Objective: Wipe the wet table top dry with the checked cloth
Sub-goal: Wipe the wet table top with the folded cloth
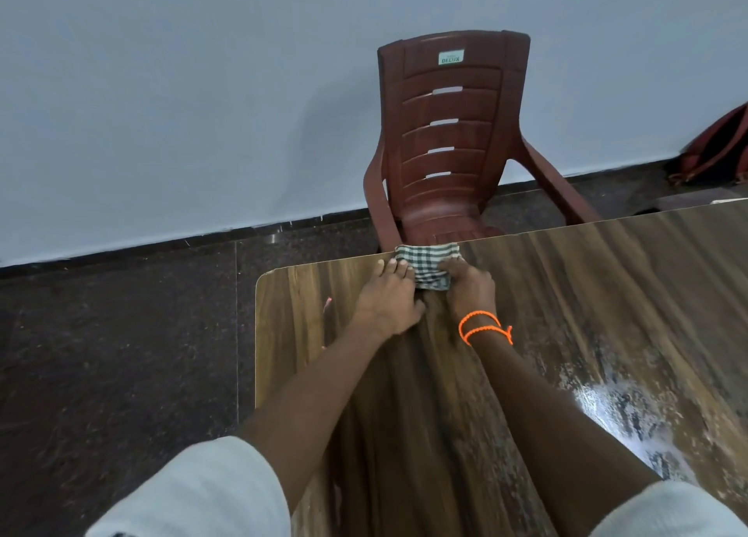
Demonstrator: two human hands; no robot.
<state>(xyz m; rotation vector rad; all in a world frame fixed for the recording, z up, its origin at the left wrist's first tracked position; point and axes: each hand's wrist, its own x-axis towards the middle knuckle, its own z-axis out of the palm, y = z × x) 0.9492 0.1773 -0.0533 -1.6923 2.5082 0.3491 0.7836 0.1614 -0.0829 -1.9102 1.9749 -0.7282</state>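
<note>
A folded green-and-white checked cloth (428, 264) lies at the far edge of the brown wooden table top (587, 293). My left hand (388, 297) presses flat on the cloth's left side, fingers stretched toward the table edge. My right hand (469, 289), with orange thread bands on its wrist, presses on the cloth's right side, fingers straight over it. Both arms reach forward side by side. A shiny wet patch (631, 415) glistens on the table at the right, beside my right forearm.
A maroon plastic armchair (449, 143) stands just beyond the table's far edge, against a pale wall. A reddish bag (716, 148) leans at the wall on the far right. Dark speckled floor (121, 334) lies left of the table's rounded corner.
</note>
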